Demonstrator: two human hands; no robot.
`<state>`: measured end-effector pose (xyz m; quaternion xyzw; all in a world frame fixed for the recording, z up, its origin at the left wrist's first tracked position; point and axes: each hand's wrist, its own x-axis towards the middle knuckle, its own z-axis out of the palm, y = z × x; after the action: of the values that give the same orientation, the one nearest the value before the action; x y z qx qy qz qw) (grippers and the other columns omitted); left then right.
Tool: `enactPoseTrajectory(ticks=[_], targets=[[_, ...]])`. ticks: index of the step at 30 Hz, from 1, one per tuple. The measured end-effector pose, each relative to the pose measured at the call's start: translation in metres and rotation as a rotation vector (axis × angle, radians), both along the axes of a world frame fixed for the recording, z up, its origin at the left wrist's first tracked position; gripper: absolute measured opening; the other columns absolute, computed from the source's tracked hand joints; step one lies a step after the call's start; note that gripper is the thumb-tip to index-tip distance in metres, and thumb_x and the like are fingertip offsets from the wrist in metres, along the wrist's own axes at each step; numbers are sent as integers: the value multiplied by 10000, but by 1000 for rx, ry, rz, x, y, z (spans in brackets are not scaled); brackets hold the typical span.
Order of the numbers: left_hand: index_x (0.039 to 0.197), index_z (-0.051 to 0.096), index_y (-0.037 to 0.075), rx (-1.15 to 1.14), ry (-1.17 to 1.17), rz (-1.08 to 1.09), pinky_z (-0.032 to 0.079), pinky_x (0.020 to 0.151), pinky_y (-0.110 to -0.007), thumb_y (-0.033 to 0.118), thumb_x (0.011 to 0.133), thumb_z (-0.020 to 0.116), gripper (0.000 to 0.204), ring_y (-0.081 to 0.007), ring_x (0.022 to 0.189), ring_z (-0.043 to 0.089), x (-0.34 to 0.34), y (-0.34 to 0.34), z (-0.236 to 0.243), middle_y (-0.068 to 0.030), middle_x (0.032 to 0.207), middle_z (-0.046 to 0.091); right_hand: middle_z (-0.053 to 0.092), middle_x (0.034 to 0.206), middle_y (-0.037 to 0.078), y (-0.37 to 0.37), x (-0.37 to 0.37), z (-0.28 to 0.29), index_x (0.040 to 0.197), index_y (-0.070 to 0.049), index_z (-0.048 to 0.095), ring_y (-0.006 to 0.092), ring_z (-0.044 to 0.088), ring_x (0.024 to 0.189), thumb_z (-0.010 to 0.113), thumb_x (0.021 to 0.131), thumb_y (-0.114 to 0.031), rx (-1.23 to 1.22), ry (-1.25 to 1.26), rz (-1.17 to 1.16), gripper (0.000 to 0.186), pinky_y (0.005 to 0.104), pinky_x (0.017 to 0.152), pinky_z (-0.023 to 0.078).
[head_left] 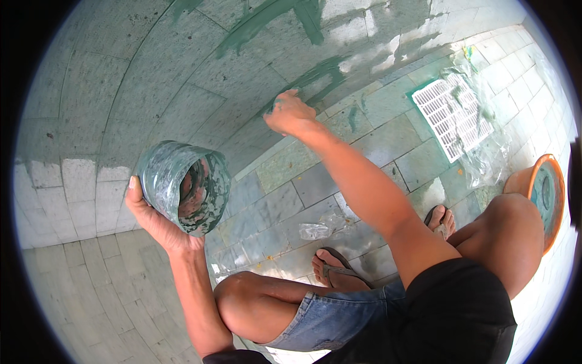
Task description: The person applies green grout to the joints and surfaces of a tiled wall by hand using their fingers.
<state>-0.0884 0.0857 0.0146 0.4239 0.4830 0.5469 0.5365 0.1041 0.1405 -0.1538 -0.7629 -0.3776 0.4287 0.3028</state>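
Observation:
My left hand point(162, 227) grips a clear, cut-off plastic container point(159, 177) from below and the side. The container is tilted with its mouth toward me, and green paste is smeared over its inside. My right hand point(292, 114) reaches to the low tiled wall point(163, 79), its fingers curled against the surface. Whatever those fingers might hold is hidden. Beside them a wet streak of green paste point(320, 76) runs along the wall. Higher up, another thick green smear point(260, 27) crosses the tile joints.
A white slotted grate point(451, 115) lies on the tiled floor at the right, with crumpled clear plastic point(488, 161) around it. An orange-rimmed bucket point(553, 212) stands beyond my knee. A small clear plastic scrap point(316, 230) rests near my sandalled foot point(336, 270).

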Motion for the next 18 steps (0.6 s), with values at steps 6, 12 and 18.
enactPoseTrajectory(ticks=[6,12,18], targets=[[1108,567,97,-9,-3,-16,532,731,-381,534,856,572,505,-222,928,619,-2,0,-7,-75,1051,629,674,897,73,-13,-16,25,1372,-53,437,196,624,549,543,865,-230,-8,169,192,548,330,745,517],[1106,563,74,11,-91,-90,538,801,-384,522,865,578,509,-218,946,616,-9,2,1,-81,1051,626,656,903,94,-33,0,-16,1404,17,388,209,645,755,614,859,-204,596,252,-182,629,337,707,518],[1114,567,71,-41,-73,-124,534,820,-395,528,864,578,521,-223,957,611,6,-1,0,-85,1067,621,643,1011,117,-49,55,-18,1468,18,264,249,645,802,605,848,-157,722,-218,-463,729,352,717,517]])
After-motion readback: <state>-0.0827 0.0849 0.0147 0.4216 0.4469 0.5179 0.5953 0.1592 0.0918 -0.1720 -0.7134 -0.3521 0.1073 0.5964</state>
